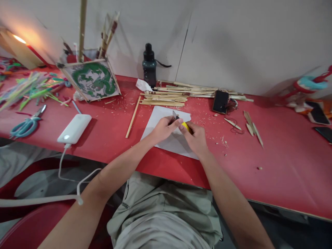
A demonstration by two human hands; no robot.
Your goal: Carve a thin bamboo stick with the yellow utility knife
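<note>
My right hand (195,137) is closed around a yellow utility knife (186,126), its grey blade pointing up and to the left. Beside it, my left hand (166,128) is closed, with its thumb against the front of the knife near the blade. Whatever the left fingers pinch, if anything, is hidden or too small to name. Both hands are over a white sheet of paper (168,147) on the red tabletop. Just behind the paper lies a row of thin bamboo sticks (166,99), and a single stick (133,117) lies to its left.
A dark bottle (149,71) stands by the wall. A dragon-painted holder (93,79), scissors (26,126) and a cabled white power bank (74,128) are to the left. Right of the paper lie a black phone (220,101), pointed wood pieces (249,122) and scattered shavings.
</note>
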